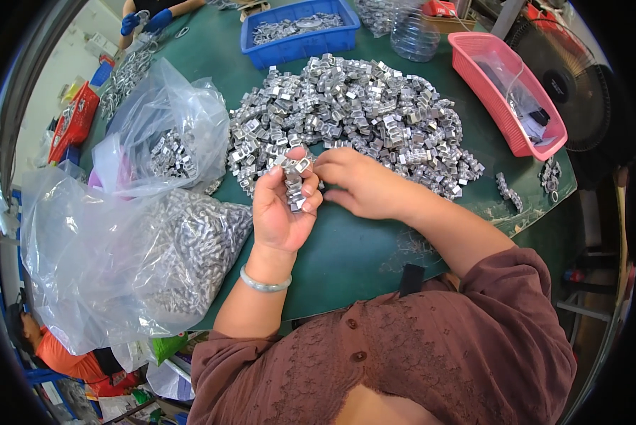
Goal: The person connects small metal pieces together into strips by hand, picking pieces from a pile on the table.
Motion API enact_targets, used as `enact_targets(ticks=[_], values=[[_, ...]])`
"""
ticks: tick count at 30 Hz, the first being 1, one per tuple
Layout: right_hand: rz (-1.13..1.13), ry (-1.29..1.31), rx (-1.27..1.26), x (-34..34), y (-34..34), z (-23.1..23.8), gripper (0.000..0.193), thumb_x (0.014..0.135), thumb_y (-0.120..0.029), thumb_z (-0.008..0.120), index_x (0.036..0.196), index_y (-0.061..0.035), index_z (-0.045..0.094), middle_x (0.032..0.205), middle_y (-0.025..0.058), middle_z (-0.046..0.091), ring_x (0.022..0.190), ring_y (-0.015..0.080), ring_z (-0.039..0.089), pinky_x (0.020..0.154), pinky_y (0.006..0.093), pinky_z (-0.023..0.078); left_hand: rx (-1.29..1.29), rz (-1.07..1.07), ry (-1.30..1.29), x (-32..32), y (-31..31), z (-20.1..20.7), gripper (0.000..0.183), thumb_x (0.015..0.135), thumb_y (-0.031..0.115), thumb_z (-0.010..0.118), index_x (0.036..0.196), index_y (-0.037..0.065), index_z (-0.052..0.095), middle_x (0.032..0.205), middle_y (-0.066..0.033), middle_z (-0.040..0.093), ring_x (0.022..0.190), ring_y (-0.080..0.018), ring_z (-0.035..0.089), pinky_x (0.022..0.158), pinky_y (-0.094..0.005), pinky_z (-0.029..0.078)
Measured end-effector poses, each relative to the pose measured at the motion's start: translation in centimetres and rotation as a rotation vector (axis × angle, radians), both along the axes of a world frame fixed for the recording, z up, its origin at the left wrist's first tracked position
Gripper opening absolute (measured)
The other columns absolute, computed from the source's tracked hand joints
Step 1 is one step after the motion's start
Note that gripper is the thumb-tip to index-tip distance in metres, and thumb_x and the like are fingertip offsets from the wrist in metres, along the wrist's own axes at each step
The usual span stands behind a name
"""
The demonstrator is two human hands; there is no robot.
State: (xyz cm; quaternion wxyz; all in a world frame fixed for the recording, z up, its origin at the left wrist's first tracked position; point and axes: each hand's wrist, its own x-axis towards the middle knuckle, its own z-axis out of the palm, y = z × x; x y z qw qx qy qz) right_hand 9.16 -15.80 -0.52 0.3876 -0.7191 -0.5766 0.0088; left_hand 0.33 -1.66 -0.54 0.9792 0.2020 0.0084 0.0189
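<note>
As the left hand point(277, 218), fingers curled, seemingly gathers metal pieces point(294, 187), the right hand point(364, 184), pinch unclear, probably needs precision next.

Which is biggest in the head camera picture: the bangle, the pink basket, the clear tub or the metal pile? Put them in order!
Largest to smallest, as they look there:
1. Metal pile
2. Pink basket
3. Clear tub
4. Bangle, smallest even though it looks nearer the camera

Left hand point(286, 221) curled, right hand point(364, 184) alongside
</note>
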Motion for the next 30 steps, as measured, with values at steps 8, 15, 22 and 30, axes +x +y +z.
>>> enact_targets(ticks=[8, 15, 22, 30], values=[[-0.079, -0.24, -0.208, -0.5, 0.4, -0.6, 0.029, 0.061, -0.012, 0.067, 0.086, -0.004, 0.056, 0.094, 0.0099, 0.049, 0.087, 0.0272, 0.046, 0.076, 0.0362, 0.039, -0.049, 0.19, 0.082, 0.0, 2.1, 0.8, 0.027, 0.08, 0.031, 0.048, 0.086, 0.006, 0.056, 0.088, -0.0078, 0.054, 0.079, -0.0227, 0.053, 0.061, -0.032, 0.044], [-0.187, -0.267, -0.225, -0.2, 0.3, -0.8, 0.021, 0.062, -0.015, 0.066, 0.079, -0.006, 0.057, 0.084, 0.0071, 0.052, 0.086, 0.0241, 0.048, 0.073, 0.0345, 0.038, 0.037, 0.248, 0.115, 0.4, 2.3, 0.6, 0.01, 0.083, 0.015, 0.048, 0.088, 0.008, 0.054, 0.083, -0.007, 0.054, 0.073, -0.019, 0.052, 0.055, -0.0277, 0.042], [-0.214, -0.25, -0.171, 0.4, 0.3, -0.9, 0.015, 0.068, -0.014, 0.061, 0.078, -0.0039, 0.057, 0.073, 0.0068, 0.055, 0.079, 0.0261, 0.05, 0.073, 0.0368, 0.039, 0.21, 0.304, 0.219, 0.5, 1.8, 0.4, 0.01, 0.079, 0.005, 0.054, 0.088, 0.008, 0.052, 0.074, -0.0031, 0.053, 0.064, -0.013, 0.049, 0.05, -0.0237, 0.039], [-0.111, 1.003, 0.128, 1.3, -1.0, 1.3, 0.018, 0.082, -0.003, 0.05, 0.097, 0.0026, 0.056, 0.085, 0.0061, 0.06, 0.08, 0.0122, 0.058, 0.069, 0.0239, 0.045, 0.378, 0.301, 0.295, 0.3, 0.8, 0.7, 0.009, 0.08, 0.01, 0.053, 0.088, 0.007, 0.052, 0.073, -0.004, 0.052, 0.06, -0.0127, 0.047, 0.047, -0.0229, 0.038]])
